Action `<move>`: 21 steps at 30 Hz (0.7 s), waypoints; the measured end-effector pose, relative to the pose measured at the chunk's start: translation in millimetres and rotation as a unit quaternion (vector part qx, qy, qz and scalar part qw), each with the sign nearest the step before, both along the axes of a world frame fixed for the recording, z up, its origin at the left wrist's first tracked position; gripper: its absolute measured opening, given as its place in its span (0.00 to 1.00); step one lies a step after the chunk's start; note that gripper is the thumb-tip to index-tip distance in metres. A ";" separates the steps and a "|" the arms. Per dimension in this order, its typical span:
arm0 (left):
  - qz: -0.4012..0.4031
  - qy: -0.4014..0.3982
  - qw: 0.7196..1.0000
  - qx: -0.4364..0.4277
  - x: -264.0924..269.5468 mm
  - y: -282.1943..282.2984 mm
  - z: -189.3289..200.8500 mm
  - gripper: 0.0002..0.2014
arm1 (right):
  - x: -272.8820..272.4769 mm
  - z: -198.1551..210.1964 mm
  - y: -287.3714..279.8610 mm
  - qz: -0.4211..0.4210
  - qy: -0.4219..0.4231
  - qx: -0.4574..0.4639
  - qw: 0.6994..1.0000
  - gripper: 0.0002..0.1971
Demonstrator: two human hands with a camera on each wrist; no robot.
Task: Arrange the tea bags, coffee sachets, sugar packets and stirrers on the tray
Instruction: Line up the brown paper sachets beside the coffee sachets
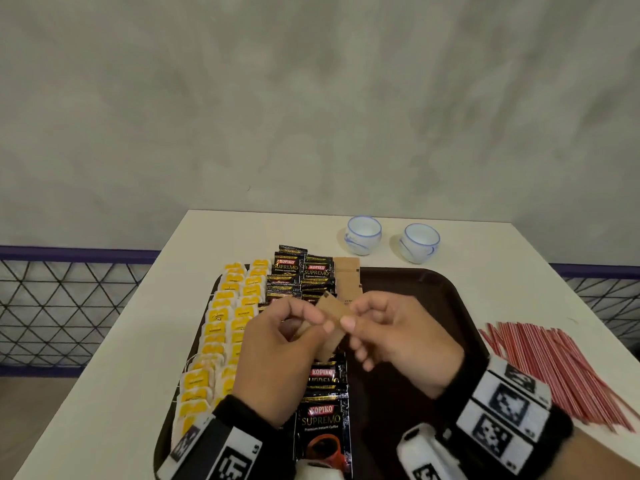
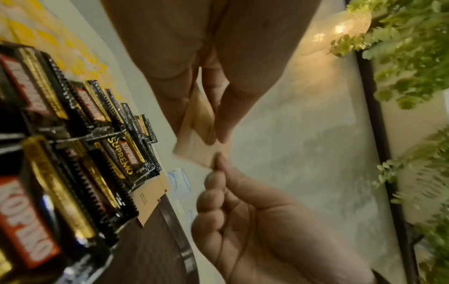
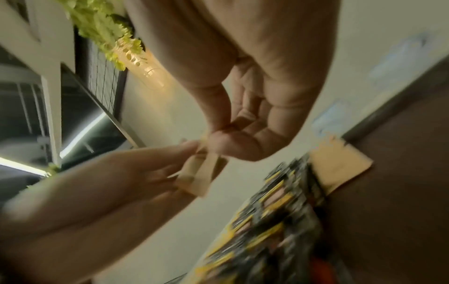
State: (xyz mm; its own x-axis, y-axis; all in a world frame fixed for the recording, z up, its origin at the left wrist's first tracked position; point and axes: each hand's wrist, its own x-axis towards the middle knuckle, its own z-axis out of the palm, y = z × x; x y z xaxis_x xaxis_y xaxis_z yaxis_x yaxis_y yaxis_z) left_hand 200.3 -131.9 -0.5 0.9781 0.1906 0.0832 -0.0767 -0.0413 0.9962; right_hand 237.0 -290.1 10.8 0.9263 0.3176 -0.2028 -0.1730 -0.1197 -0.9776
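Note:
Above the middle of the dark brown tray (image 1: 415,306), both hands meet on a small bundle of brown sugar packets (image 1: 332,308). My left hand (image 1: 311,322) grips the bundle between thumb and fingers. My right hand (image 1: 356,317) pinches the right edge of the top packet (image 2: 201,153). On the tray, yellow tea bags (image 1: 225,327) lie in two columns at the left. Black coffee sachets (image 1: 301,271) run in two columns beside them. A few sugar packets (image 1: 347,275) lie at the back, right of the sachets. Red-and-white stirrers (image 1: 554,368) lie on the table right of the tray.
Two white cups with blue rims (image 1: 363,234) (image 1: 419,242) stand on the white table behind the tray. The tray's right half is bare. A wire-mesh railing (image 1: 69,306) runs beyond the table's left edge, and a grey wall stands behind.

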 end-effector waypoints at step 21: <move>0.081 0.014 0.996 0.019 -9.1 35.6 -7.5 0.04 | 112.9 -44.3 -10.7 -0.061 0.016 -0.337 0.940 0.09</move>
State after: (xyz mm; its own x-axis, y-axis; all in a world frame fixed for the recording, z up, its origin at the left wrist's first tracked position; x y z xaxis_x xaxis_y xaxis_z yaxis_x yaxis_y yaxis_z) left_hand 191.2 -96.2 -8.0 0.9366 0.3439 0.0668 -0.0382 -0.0894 0.9953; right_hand 349.9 -300.8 -33.5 0.9373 0.0001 -0.3484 -0.2533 -0.6864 -0.6816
